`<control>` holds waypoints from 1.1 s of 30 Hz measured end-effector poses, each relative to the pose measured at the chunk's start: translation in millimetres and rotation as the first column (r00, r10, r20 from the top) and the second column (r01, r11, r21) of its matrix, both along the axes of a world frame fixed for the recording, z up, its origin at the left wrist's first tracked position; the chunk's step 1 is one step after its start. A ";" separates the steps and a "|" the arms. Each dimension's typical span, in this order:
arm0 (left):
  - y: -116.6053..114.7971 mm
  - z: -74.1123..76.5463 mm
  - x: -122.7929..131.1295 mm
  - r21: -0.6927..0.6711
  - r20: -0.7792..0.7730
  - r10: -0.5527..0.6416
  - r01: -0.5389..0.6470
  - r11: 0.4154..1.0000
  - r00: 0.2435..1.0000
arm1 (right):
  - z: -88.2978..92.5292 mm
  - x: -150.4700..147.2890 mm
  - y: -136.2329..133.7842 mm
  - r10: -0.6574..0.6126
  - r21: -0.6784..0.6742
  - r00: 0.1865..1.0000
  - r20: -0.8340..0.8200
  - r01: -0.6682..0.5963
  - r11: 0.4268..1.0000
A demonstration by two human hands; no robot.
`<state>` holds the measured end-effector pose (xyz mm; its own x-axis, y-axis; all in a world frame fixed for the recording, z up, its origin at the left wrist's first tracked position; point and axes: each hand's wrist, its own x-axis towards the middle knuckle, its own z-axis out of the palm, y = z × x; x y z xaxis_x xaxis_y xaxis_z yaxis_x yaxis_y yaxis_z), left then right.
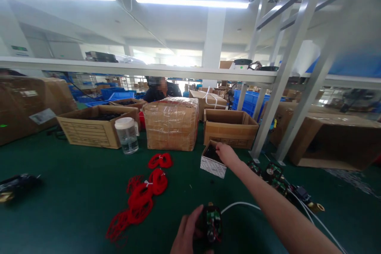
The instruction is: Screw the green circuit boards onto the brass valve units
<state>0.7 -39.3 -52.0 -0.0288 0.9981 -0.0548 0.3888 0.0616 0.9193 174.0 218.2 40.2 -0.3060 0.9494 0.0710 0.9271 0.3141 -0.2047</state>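
Note:
At the lower middle, my left hand point(187, 232) is closed around the side of a black device with an exposed green circuit board point(213, 222). A white cable point(241, 203) runs from this device toward the right, passing under my forearm. My right hand point(225, 153) reaches over the rim of a small white printed carton point(213, 168) farther back. Its fingers are curled down among dark small parts point(210, 151) inside, and their tips are hidden, so what they pinch cannot be made out.
Bundles of red cord point(141, 198) lie left of centre. Behind them stand a clear water bottle point(127, 137), a taped box point(171, 125) and an open box point(230, 127). More circuit-board devices point(274, 170) sit right, beside metal shelf posts point(279, 79). A person point(162, 89) is across the table.

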 end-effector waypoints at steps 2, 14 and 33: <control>-1.0 2.0 0.4 -0.008 -0.012 0.007 -0.007 1.000 1.000 | -1.4 0.4 0.7 -0.014 -0.019 0.999 -0.039 0.014 1.000; -0.9 25.7 6.4 -0.052 -0.056 -0.004 0.001 0.999 0.998 | 5.4 12.9 -28.0 -0.035 -0.054 0.823 -0.567 0.005 0.999; 0.3 14.9 24.7 0.076 0.016 0.051 -0.052 0.996 0.999 | -69.1 29.7 -239.6 -0.370 -0.422 0.275 -0.888 -0.162 0.892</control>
